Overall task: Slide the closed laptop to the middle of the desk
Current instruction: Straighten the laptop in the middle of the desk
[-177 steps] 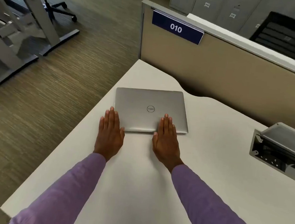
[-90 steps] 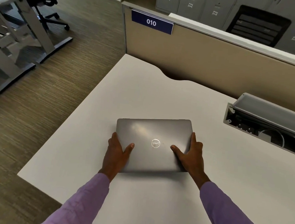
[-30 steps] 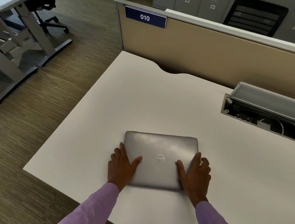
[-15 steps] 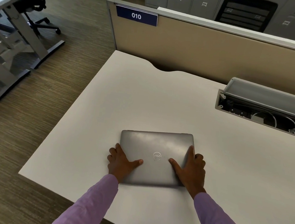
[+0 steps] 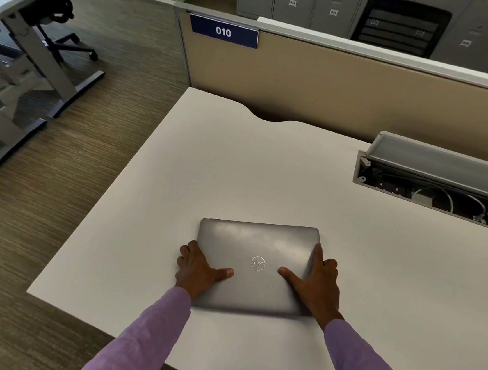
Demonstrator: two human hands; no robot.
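Observation:
A closed grey laptop (image 5: 260,247) with a round logo lies flat on the white desk (image 5: 238,169), near the front edge and left of the desk's middle. My left hand (image 5: 197,267) clasps its left side, thumb on the lid and fingers curled around the edge. My right hand (image 5: 317,281) clasps its right side the same way, thumb on the lid and index finger stretched along the right edge. Both purple sleeves reach in from the bottom.
An open cable tray (image 5: 437,188) with wires is set into the desk at the right. A tan partition (image 5: 354,88) with a "010" sign (image 5: 223,32) closes the back. The desk's left edge drops to carpet; another desk (image 5: 16,37) and a chair base stand far left.
Over the earlier frames the laptop came from the far left part of the desk toward the front, held by both hands. In the last half second it and the hands have hardly shifted.

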